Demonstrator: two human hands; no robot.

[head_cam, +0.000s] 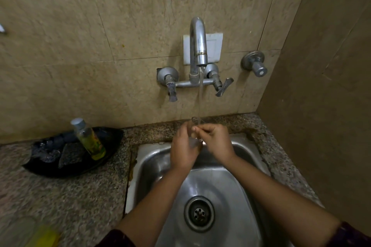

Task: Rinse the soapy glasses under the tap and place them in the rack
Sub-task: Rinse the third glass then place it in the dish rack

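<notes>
A: Item 1, task thing?
B: Qty 1 clear drinking glass (pixel 197 121), upright, mouth up, held over the back of the sink (pixel 152 158) btw. both hands. Rim shows above the fingers; the rest is mostly hidden. Soap on it: can't tell.
A: Pos. re water?
B: Directly under the tap (pixel 197 42). Water stream (pixel 200 94) runs from the spout straight down into the glass mouth.
A: Hands?
B: Left hand (pixel 183 149): fingers curled round the glass's left side, gripping. Right hand (pixel 217 141): fingers curled in, tips pinching the glass near the rim from the right. Whether the 2 hands touch each other: can't tell.
A: Tap fittings?
B: Wall-mounted chrome mixer, 2 levers. Left handle (pixel 172 91) points down; right handle (pixel 223 86) angles down-left. White plate (pixel 215 46) on the wall behind the spout. Separate round valve (pixel 255 63) on the wall, right of the tap.
A: Sink?
B: Stainless steel, 1 bowl, drain (pixel 199 213) at ctr, nearer the camera than the hands.
A: Counter?
B: Speckled granite counter (pixel 60 196). Left of sink: 1 black tray (pixel 50 170), wet, holding 1 clear bottle (pixel 89 138) w/ yellow-green liquid, tilted, silver cap, plus 1 dark scrub pad (pixel 70 155) just beside it. Bottom-left corner: yellow object (pixel 43 238), blurred, can't ID.
</notes>
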